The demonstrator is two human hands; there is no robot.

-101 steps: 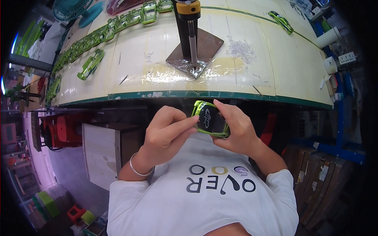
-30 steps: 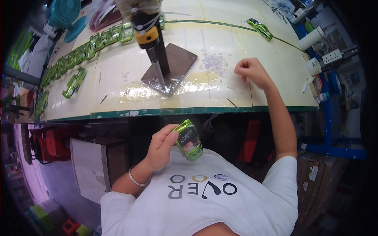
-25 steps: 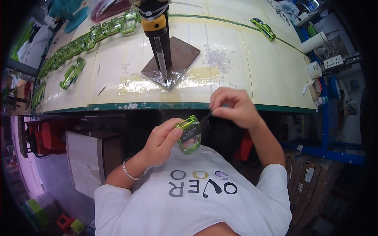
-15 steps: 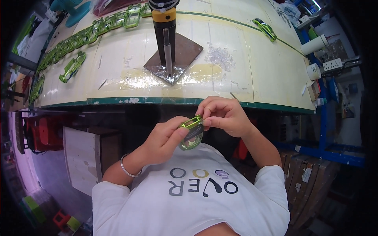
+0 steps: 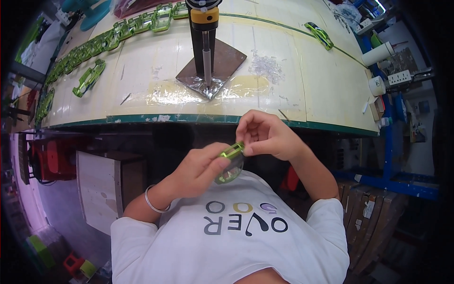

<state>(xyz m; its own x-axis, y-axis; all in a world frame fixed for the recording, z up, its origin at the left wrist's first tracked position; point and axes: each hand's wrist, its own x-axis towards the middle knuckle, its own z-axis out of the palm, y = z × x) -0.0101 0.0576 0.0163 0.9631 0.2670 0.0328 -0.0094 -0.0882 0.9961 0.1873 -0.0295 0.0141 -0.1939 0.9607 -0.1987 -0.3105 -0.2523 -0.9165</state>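
My left hand (image 5: 197, 166) grips a glossy green plastic shell (image 5: 232, 151) with a clear rounded part, held over my lap just off the table's front edge. Its thumb lies across the shell and the fingers wrap behind, out of sight. Beside it, my right hand (image 5: 265, 137) has its fingers curled, with thumb and fingertips pinched at the shell's upper right corner. Whether a smaller piece sits between those fingertips is hidden. Beyond my hands, a black and yellow upright tool (image 5: 205, 19) with a thin grey rod stands over a brown square plate (image 5: 227, 57).
Similar green shells (image 5: 118, 33) line the table's far left in a row; one shell (image 5: 89, 78) lies apart, another green shell (image 5: 319, 35) at the far right. Clear plastic scraps (image 5: 267, 67) lie right of the plate. The table's green front edge (image 5: 189, 119) runs before me.
The shell has tilted in my left hand, so its grey face shows less. My right hand has shifted slightly, its fingers still at the shell's corner. My view has moved a little.
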